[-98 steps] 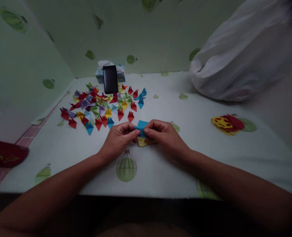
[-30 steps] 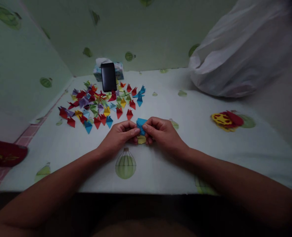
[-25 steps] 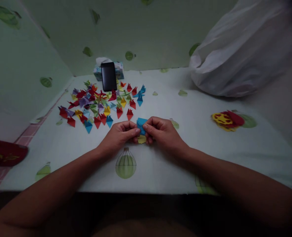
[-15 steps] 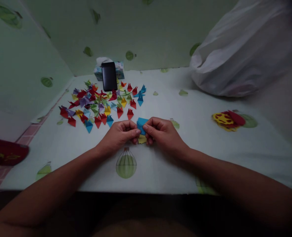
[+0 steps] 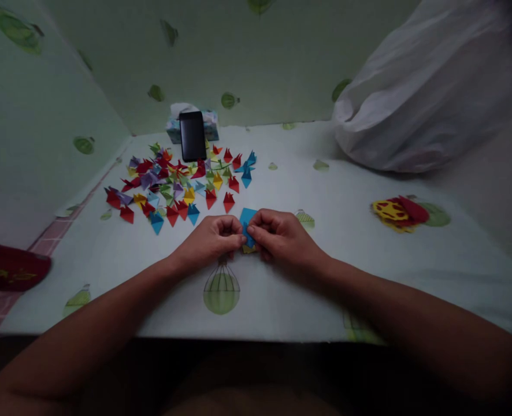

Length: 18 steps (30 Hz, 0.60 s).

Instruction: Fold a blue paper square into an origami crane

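Note:
A small blue paper piece [image 5: 248,221] is pinched between both my hands over the middle of the table. My left hand [image 5: 210,241] grips its left edge with curled fingers. My right hand [image 5: 281,236] grips its right side, thumb pressed on top. A bit of yellow paper [image 5: 249,249] shows just under the hands on the table. Most of the blue paper is hidden by my fingers.
A spread of several folded paper triangles [image 5: 178,184] in red, blue, yellow, purple and green lies at the left rear. A black phone [image 5: 192,136] leans on a tissue box [image 5: 210,123]. A white plastic bag [image 5: 429,98] fills the right rear; red and yellow paper [image 5: 399,212] lies right.
My hands have closed in and dropped slightly toward the table. The blue paper is folded smaller and the yellow paper under it is more covered than before.

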Each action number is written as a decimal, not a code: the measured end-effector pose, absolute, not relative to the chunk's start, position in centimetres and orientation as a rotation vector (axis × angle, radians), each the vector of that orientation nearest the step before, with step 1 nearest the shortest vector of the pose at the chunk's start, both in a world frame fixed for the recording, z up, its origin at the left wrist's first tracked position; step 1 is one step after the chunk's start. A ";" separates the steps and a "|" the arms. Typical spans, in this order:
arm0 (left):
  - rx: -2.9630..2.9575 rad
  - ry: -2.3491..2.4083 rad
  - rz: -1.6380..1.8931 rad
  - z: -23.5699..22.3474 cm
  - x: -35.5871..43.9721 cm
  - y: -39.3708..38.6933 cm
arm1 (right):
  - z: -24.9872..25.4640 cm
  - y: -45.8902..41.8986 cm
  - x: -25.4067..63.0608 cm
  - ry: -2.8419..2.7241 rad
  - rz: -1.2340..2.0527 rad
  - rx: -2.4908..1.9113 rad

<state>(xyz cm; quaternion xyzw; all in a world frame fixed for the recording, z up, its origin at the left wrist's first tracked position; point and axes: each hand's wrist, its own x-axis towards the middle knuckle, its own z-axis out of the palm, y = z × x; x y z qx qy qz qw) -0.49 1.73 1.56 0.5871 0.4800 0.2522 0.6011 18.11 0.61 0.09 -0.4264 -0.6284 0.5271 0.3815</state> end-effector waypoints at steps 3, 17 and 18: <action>1.375 1.109 0.569 1.5 -0.5 1.7 | 0.1 0.6 18.1 -1.673 1.225 -1.103; 1.476 1.050 0.485 1.2 -0.8 2.0 | 0.4 0.7 18.2 -1.912 0.997 -1.152; 1.473 1.041 0.485 1.2 -0.8 2.0 | 0.4 0.6 18.2 -1.890 1.029 -1.153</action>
